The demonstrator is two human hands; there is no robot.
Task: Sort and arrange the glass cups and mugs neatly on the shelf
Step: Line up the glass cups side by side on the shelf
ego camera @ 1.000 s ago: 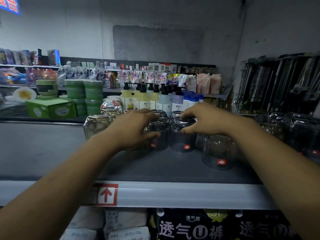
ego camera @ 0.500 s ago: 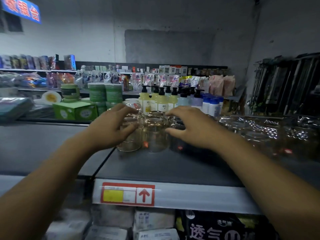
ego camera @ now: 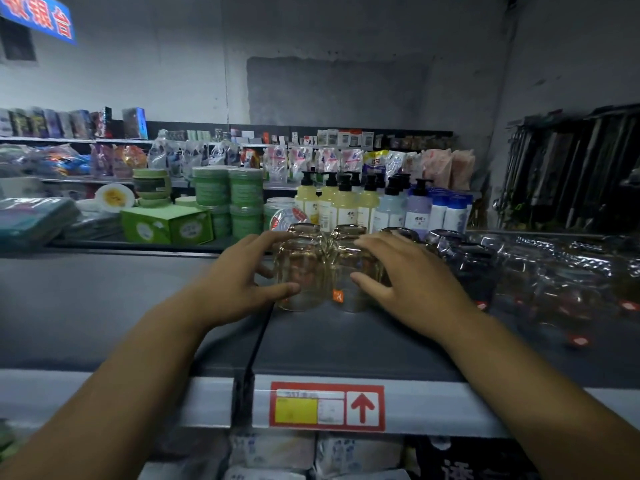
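Observation:
Two clear amber-tinted glass cups stand upside down side by side on the grey shelf point(ego camera: 346, 341). My left hand point(ego camera: 239, 282) curls round the left cup point(ego camera: 301, 271), thumb at its front. My right hand point(ego camera: 405, 278) curls round the right cup point(ego camera: 346, 271), which bears an orange sticker. More amber cups stand right behind these two. To the right, several darker glass cups point(ego camera: 467, 268) stand upside down in blurred rows.
A seam in the shelf runs just left of the cups; bare grey shelf point(ego camera: 104, 306) lies left of it. Pump bottles point(ego camera: 346, 202), green tubs point(ego camera: 225, 199) and a green box point(ego camera: 166, 225) stand on the shelf behind. A red price tag point(ego camera: 327, 407) sits on the front rail.
Both hands have left the dark glasses and slid left, now closing on two amber cups near the shelf seam. My view has swung left with them.

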